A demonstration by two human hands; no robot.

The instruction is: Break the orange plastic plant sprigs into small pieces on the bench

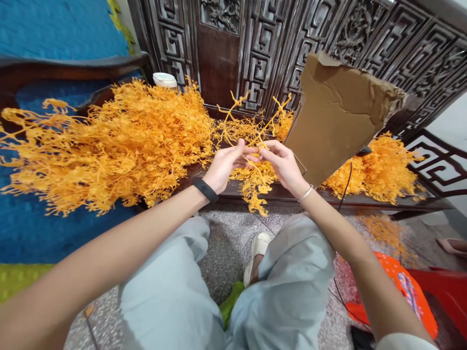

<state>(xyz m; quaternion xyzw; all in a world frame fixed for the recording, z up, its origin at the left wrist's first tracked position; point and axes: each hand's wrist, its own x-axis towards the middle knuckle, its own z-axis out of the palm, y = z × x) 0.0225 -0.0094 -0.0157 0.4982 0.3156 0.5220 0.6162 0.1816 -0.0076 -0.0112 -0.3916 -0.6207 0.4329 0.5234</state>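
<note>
Both my hands meet over the front of a dark wooden bench, fingers pinched around a yellow-orange artificial branch [268, 121] with thin forked twigs. My left hand [226, 163], with a black band at the wrist, grips it from the left. From the right, my right hand [282, 163], wearing a silver bracelet, pinches the stems close to the left fingertips. A clumpy orange spray [255, 192] hangs below my fingers; whether it joins the held branch is unclear. To the left lies a big heap of orange artificial branches [146, 141].
A torn brown cardboard sheet [332, 116] leans right of my hands, before a carved wooden backrest [219, 63]. Another orange pile [383, 170] lies behind it. A white round container [165, 80] stands at the back left. A red-orange plastic stool [408, 291] is at lower right.
</note>
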